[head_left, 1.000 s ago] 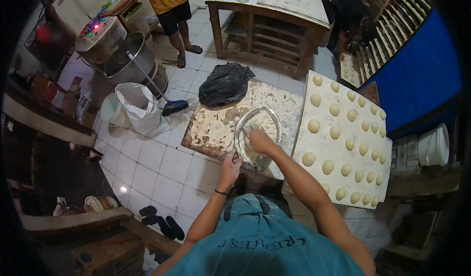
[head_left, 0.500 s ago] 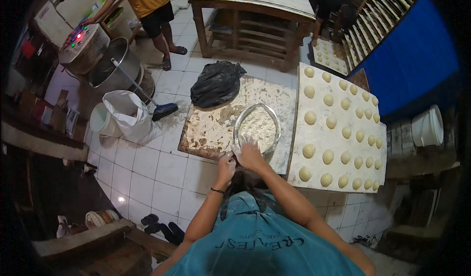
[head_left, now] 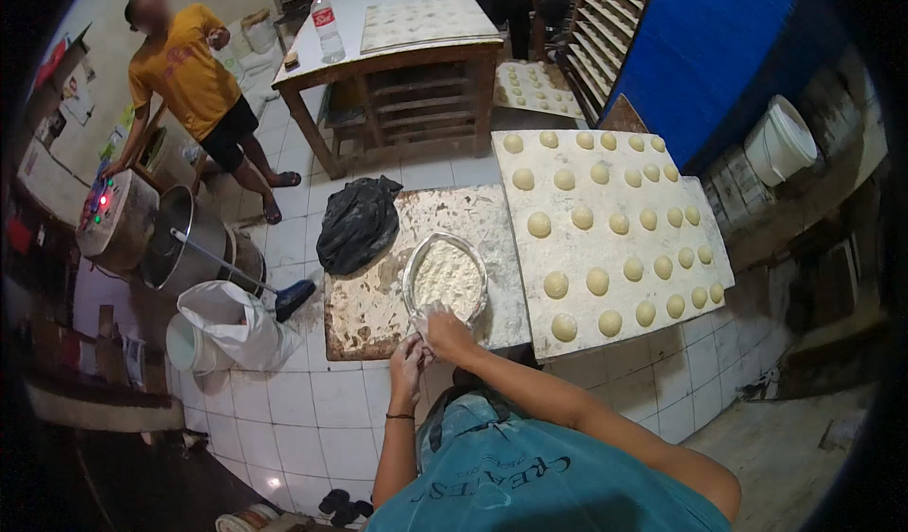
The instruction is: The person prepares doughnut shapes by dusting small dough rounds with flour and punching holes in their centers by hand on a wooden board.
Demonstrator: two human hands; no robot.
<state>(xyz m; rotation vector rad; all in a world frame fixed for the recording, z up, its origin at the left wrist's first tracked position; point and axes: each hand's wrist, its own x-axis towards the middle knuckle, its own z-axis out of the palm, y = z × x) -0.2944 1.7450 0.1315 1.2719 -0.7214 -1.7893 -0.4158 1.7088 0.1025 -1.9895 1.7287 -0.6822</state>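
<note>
Head view: right hand (head_left: 446, 333) at near rim of metal bowl (head_left: 408, 284) of pale flour on tabletop (head_left: 364, 322), left hand (head_left: 408, 362) close by, cannot tell if fingers pinch or spread; working low inside the rim should limit spills.

Teal shirt (head_left: 577, 502), whitish smudges near its hem; dark lettering (head_left: 511, 478) and a small motif (head_left: 501, 462) across it; thin dark band (head_left: 400, 417) on the left wrist; forearms (head_left: 549, 395) sleeveless; right hand (head_left: 446, 333) ungloved, whitish dust on it.

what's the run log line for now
bowl: pale floury mix; right hand: at bowl's near rim; left hand: beside right hand; board: dough balls
</note>
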